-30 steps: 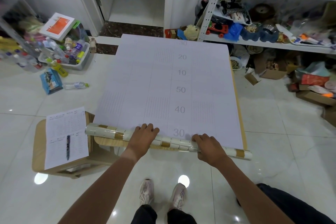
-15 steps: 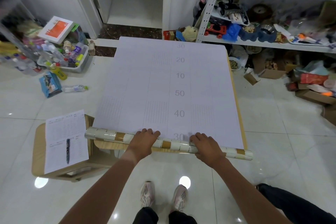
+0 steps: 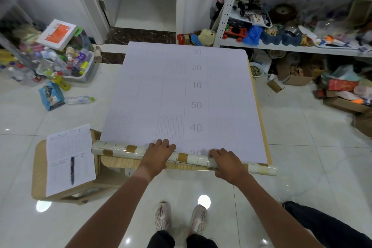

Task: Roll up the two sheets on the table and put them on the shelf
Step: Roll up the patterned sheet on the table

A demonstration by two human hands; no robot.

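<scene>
Rolling the sheet up the table, we curl our left hand and right hand over the roll; even pressure should keep it straight.

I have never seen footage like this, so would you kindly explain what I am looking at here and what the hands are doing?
There is no machine here: a person wears a camera on the head, which looks forward and down, so you see their own arms and shoes. Before them is a light wooden table, almost covered by a large white sheet printed with grey numbers. Its near end is wound into a roll with a cream and brown tile pattern. The left hand and the right hand both rest on top of that roll, fingers curled over it. To the left, a low wooden stool carries a printed paper form with a dark pen. The white metal shelf, full of clutter, stands behind on the right.
</scene>
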